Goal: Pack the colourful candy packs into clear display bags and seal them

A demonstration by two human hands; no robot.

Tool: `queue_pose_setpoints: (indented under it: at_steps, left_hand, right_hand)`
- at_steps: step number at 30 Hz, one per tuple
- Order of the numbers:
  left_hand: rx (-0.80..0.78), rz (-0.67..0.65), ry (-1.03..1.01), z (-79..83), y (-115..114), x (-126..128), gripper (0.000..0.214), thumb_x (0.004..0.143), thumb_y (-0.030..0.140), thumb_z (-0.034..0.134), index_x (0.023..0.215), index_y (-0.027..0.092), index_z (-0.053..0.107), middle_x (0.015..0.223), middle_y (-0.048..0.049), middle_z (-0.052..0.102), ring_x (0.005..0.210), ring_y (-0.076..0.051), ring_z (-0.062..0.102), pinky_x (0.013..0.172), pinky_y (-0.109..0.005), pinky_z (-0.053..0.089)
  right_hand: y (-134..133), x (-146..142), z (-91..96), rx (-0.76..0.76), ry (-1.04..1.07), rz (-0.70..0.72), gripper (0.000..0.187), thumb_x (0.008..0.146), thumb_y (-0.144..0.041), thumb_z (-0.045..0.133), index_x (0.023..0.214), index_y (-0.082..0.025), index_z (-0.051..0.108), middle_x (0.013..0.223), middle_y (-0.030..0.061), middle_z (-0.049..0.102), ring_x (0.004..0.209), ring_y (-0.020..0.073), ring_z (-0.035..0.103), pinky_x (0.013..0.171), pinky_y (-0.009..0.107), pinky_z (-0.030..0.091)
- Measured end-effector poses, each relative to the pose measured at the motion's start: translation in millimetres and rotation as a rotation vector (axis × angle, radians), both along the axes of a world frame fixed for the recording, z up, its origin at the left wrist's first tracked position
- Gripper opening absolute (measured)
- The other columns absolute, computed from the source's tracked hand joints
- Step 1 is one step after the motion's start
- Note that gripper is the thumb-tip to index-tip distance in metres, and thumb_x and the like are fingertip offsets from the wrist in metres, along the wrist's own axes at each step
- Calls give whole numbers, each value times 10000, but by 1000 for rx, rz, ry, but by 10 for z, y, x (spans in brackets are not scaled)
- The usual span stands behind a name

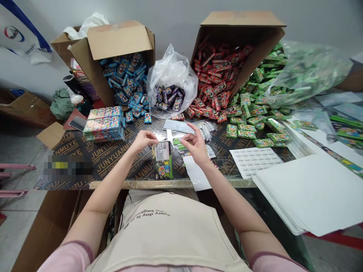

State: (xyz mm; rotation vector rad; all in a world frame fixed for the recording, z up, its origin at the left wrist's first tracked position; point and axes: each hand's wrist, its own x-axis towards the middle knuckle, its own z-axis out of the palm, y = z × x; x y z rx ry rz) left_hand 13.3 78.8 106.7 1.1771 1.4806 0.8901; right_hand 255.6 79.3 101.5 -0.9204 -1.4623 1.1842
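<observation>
My left hand (145, 140) is closed, fingertips pinched at the upper left edge of a flat black-and-green printed packet (162, 166). A pale printed label area covers the packet's upper part. To the right of it, my right hand (197, 146) hovers with its index finger raised and its fingers apart; I see nothing held in it. Beneath and behind the hands lie clear plastic sleeves (208, 128) and small printed cards. A white paper strip (196, 172) hangs over the table edge below my right hand.
Cartons of blue boxes (124, 77) and red boxes (217, 75) stand behind, with a clear bag (172, 71) of purple ones between. Green boxes (259, 109) spread right. Stacked blue packs (102, 124) sit left. A sticker sheet (255, 160) and white sheets (317, 189) lie right.
</observation>
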Motion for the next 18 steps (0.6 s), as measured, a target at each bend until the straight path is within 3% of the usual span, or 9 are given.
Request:
queue_pose_setpoints:
  at_steps: [4,10,14,18]
  left_hand:
    - [-34,-10,1,100,-44,54,153,545,229,772,593,128,668,559,-17,649,483,-87,525,483,-201,408]
    - [297,4,240,69,-259,262,94,703,209,674,656,130,694,635,-38,693,585,-135,602,595,-233,463]
    - [459,-36,427,11,-468,332,165,829,225,570,749,170,704,809,-60,741,771,-173,670,785,-273,509]
    - [529,-81,501,-48,-554,294,135,850,211,569,856,201,703,1010,-81,737,976,-198,663,930,-318,486]
  right_hand:
    - [41,-168,60,-57,58,120,720,754,-355,732,1377,-305,373,764,-31,581,723,159,578,714,313,523]
    - [56,-346,2,-4,74,47,824,764,-376,715,1450,-303,265,917,15,614,939,190,612,824,343,520]
    - [61,-337,44,14,57,46,796,780,-381,702,1445,-297,274,927,21,630,934,193,620,830,348,516]
    - [91,-287,171,46,1,48,756,790,-391,692,1435,-307,307,893,12,630,869,191,623,824,368,514]
